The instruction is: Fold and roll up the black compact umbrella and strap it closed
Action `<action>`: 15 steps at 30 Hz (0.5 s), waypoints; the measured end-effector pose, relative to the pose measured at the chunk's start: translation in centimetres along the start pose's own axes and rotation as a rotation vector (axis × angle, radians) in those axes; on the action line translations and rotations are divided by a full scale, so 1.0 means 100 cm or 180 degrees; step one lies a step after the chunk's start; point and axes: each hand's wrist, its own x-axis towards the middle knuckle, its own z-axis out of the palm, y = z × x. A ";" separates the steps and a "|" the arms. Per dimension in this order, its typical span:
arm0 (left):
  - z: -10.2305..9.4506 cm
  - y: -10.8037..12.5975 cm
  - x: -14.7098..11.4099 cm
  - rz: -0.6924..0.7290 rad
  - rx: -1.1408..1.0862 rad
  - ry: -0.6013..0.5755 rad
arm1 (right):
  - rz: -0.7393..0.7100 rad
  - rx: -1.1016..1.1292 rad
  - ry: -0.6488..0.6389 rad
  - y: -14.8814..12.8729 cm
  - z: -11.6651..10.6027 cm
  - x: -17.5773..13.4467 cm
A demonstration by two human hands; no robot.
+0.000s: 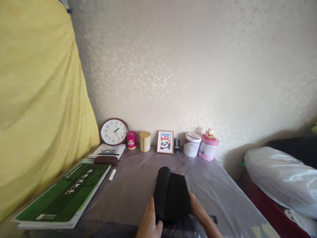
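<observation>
Black folded bundle (177,195) over grey tabletop (133,181), left hand (150,220) fingers clamped on left edge, right hand (196,205) gripping right edge.

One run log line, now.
left grip: holding rounded left side of black rectangular item | right grip: at its right edge | left of both: green rectangular book

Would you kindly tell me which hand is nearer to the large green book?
Left. The left hand is right of the green book, holding the left side of the black item; the right hand is farther off, at that item's right edge.
</observation>
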 end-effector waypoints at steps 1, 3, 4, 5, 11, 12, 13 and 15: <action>0.001 0.001 -0.001 0.0009 0.0054 -0.0053 | 0.0084 -0.0121 0.0186 0.000 -0.004 0.003; 0.000 0.005 -0.004 -0.0027 0.0128 -0.0107 | 0.0335 -0.0345 0.0499 -0.001 -0.009 0.008; -0.002 0.009 -0.006 -0.0073 0.0169 -0.0127 | 0.0431 -0.0446 0.0619 -0.002 -0.011 0.009; -0.004 0.013 -0.008 -0.0111 0.0198 -0.0144 | 0.0495 -0.0536 0.0684 -0.004 -0.012 0.010; -0.012 0.025 -0.015 -0.0239 0.0158 -0.0101 | 0.0460 -0.1074 0.0700 -0.023 -0.009 0.008; -0.011 0.025 -0.015 -0.0225 0.0166 -0.0075 | 0.0456 -0.1180 0.0684 -0.026 -0.007 0.009; -0.011 0.024 -0.015 -0.0200 0.0182 -0.0050 | 0.0458 -0.1285 0.0671 -0.028 -0.006 0.010; -0.010 0.023 -0.015 -0.0156 0.0221 -0.0025 | 0.0472 -0.1473 0.0683 -0.030 -0.004 0.012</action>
